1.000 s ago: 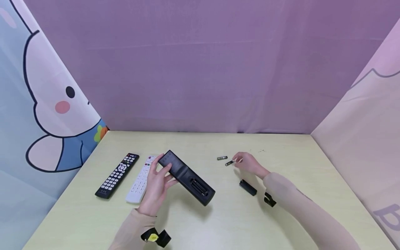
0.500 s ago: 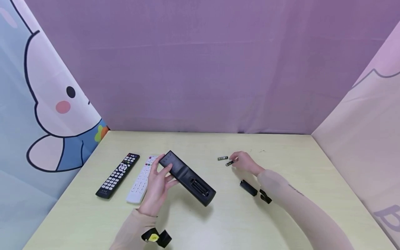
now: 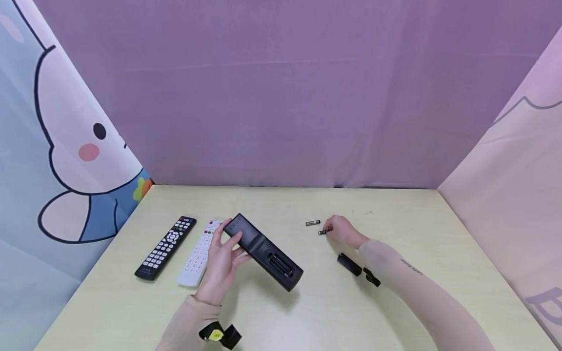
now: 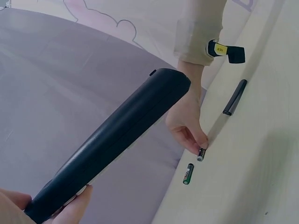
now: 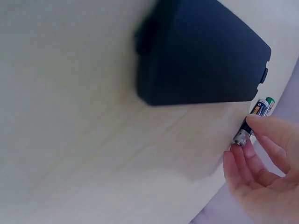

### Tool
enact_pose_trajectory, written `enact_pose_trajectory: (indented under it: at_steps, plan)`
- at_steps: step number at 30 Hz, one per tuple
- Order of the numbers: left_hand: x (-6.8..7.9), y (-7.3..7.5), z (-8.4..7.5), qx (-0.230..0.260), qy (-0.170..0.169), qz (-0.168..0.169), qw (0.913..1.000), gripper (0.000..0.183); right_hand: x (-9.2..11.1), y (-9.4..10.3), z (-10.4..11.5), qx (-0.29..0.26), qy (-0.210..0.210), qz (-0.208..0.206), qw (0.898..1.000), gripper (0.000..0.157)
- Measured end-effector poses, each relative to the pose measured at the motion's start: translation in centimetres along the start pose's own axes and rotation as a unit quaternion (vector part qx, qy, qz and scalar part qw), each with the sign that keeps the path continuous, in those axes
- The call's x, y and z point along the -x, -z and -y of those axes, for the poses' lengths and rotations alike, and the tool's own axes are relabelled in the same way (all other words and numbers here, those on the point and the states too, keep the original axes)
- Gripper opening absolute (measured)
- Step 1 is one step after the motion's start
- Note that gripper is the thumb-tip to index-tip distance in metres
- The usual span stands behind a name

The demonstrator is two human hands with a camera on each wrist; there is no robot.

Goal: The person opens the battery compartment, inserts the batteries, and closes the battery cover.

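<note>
My left hand (image 3: 221, 265) grips a black remote control (image 3: 252, 239) by one end, its back turned up and tilted over the table. Its battery compartment (image 3: 281, 264) is uncovered, with dark slots inside. My right hand (image 3: 345, 231) pinches a small battery (image 5: 250, 122) between thumb and fingertips, low over the table; the fingers partly hide it. Another battery (image 4: 188, 173), with a green end, lies on the table just beyond. Nearer my right wrist lies the black battery cover (image 3: 349, 264), large in the foreground of the right wrist view.
A black remote (image 3: 165, 248) with white buttons and a white remote (image 3: 197, 258) lie at the left of the pale table (image 3: 307, 317). My left hand overlaps part of the white one. A purple curtain (image 3: 281, 97) closes off the back edge.
My right hand has moved slightly left onto the nearer battery, which has turned a little in its fingers. My left hand and the remote control have hardly moved.
</note>
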State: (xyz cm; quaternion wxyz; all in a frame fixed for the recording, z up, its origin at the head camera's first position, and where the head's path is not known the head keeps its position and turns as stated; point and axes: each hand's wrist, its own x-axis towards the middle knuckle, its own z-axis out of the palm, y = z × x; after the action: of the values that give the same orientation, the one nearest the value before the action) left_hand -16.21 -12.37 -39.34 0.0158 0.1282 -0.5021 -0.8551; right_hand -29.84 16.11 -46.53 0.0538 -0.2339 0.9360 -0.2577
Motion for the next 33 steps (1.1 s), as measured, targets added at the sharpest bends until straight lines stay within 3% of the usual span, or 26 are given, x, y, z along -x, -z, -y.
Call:
enact_pose_trajectory:
  at_steps: [13,26,33]
  plan:
    - [0.1,0.0,0.2,0.006,-0.006,0.003,1.0,0.045,0.3,0.0,-0.2,-0.014,0.003,-0.005,1.0,0.011]
    - [0.0,0.0,0.2,0.0,0.002,0.004,1.0,0.051,1.6,0.3,-0.3,-0.072,0.009,-0.02,0.997,0.028]
    - [0.0,0.0,0.2,-0.001,0.001,0.004,1.0,0.049,2.1,0.5,-0.4,-0.094,-0.006,-0.028,0.995,0.029]
